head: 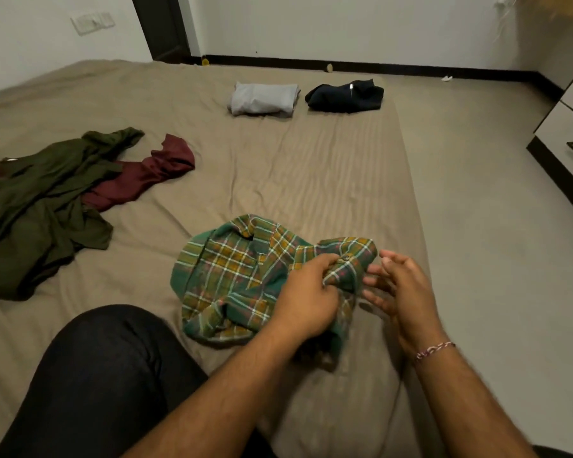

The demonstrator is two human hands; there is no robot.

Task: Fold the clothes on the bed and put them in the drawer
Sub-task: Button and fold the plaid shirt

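Buttoned cuff of green plaid shirt (pixel 245 279) pinched in left hand (pixel 306 292), fingers curled round bunched cloth. Right hand (pixel 399 287) held just beside cuff, fingers loosely spread, tips touching fabric, nothing gripped. Thread bracelet (pixel 434 350) seen on right wrist. Shirt lies crumpled on bed (pixel 311 166). Left of grip: olive garment (pixel 37 206) over maroon garment (pixel 139 176), unfolded. Beyond grip: folded grey garment (pixel 263 98), folded navy garment (pixel 344 95). Far right: drawer (pixel 568 143), closed.
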